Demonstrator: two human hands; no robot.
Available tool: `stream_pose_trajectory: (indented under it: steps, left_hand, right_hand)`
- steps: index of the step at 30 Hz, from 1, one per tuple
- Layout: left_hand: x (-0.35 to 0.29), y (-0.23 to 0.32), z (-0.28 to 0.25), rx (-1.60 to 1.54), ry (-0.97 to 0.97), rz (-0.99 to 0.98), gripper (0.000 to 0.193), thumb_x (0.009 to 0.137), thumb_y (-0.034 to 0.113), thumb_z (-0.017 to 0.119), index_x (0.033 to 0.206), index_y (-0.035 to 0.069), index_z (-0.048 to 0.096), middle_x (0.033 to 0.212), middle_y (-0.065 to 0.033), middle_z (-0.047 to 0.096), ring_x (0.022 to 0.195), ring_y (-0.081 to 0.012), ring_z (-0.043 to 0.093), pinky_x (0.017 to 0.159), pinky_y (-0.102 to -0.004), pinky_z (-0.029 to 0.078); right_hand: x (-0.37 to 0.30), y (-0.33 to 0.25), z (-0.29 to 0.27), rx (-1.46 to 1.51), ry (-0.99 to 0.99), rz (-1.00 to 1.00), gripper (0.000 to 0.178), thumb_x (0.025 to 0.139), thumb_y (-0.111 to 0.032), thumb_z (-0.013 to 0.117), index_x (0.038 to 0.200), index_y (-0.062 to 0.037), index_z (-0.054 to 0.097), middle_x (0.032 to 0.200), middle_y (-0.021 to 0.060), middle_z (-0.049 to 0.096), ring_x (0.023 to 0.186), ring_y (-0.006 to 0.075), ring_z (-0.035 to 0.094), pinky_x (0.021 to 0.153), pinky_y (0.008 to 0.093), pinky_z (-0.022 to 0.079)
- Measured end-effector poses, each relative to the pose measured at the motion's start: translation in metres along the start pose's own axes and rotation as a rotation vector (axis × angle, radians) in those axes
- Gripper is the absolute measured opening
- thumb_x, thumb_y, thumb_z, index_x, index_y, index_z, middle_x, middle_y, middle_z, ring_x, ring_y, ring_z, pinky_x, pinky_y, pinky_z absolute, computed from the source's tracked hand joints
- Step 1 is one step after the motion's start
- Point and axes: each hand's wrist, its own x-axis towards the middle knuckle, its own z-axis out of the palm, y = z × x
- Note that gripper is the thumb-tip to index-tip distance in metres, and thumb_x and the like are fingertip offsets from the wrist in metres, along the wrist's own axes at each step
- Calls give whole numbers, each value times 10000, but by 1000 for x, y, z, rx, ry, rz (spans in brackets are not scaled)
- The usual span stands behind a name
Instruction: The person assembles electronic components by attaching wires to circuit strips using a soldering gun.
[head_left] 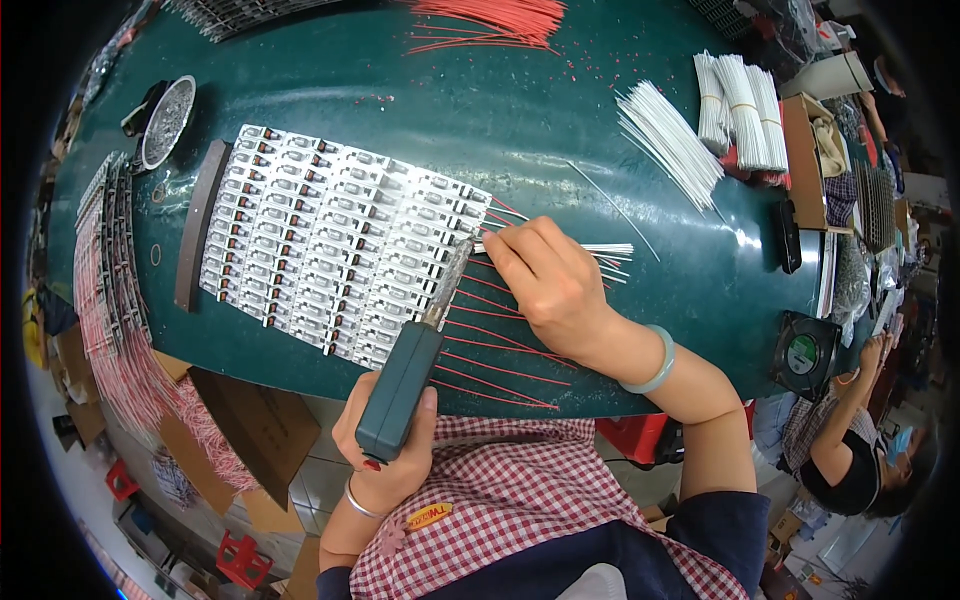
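My left hand (385,440) is wrapped round the thick dark green handle of a soldering iron (400,385). The iron's metal tip slants up to the right edge of a panel of white circuit boards (345,230), which carries rows of small components. Close to that tip, my right hand (550,280) pinches thin white wires (610,249), whose ends stick out beyond the fingers. Red wires (510,350) trail from the panel's right edge, below my right hand. A dark brown bar (200,225) lies along the panel's left side.
Loose white wires (670,145) and tied white bundles (742,110) lie at the far right, red wires (490,20) at the far edge. A metal dish (168,122) stands at left, above wired panels (110,260). A small black fan (805,352) is at right. Another person sits beyond.
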Motion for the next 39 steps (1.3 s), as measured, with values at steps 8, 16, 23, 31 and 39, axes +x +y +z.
stream_pose_trajectory:
  steps: [8, 16, 23, 31, 39]
  left_hand:
    - [-10, -11, -2, -30, 30, 4, 171, 804, 4, 745, 949, -57, 677, 874, -147, 666, 649, -237, 650, 574, -296, 500]
    - [-12, -14, -2, -34, 85, 94, 212, 805, 7, 745, 988, -74, 674, 866, -155, 676, 661, -240, 667, 592, -293, 513]
    - [-14, -10, -8, -4, 50, 43, 210, 807, 4, 745, 988, -79, 678, 896, -165, 685, 681, -252, 682, 599, -299, 521]
    - [-12, -5, -8, 48, 5, 27, 186, 790, -23, 749, 956, -74, 682, 917, -160, 685, 719, -247, 686, 633, -299, 525]
    - [-11, -9, -5, 92, 14, 156, 131, 790, -20, 746, 892, -56, 671, 865, -133, 656, 668, -230, 655, 594, -295, 504]
  right_hand:
    - [0, -1, 2, -19, -13, -2, 330, 699, 11, 676, 1020, 86, 662, 912, 126, 649, 776, 247, 623, 584, 327, 523]
    - [-2, -1, 3, -43, -12, -12, 325, 689, -26, 654, 991, 93, 668, 888, 120, 617, 833, 242, 600, 671, 311, 533]
    - [-7, -11, 0, 29, 9, 13, 327, 708, 5, 671, 1024, 91, 668, 911, 131, 657, 784, 255, 626, 630, 337, 527]
    - [-6, -12, 0, 15, -33, -5, 342, 714, 0, 667, 1043, 91, 658, 926, 128, 652, 795, 253, 623, 618, 336, 526]
    - [-7, -12, 1, 1, -43, -6, 342, 708, 2, 666, 1040, 85, 658, 919, 124, 642, 797, 250, 619, 619, 336, 528]
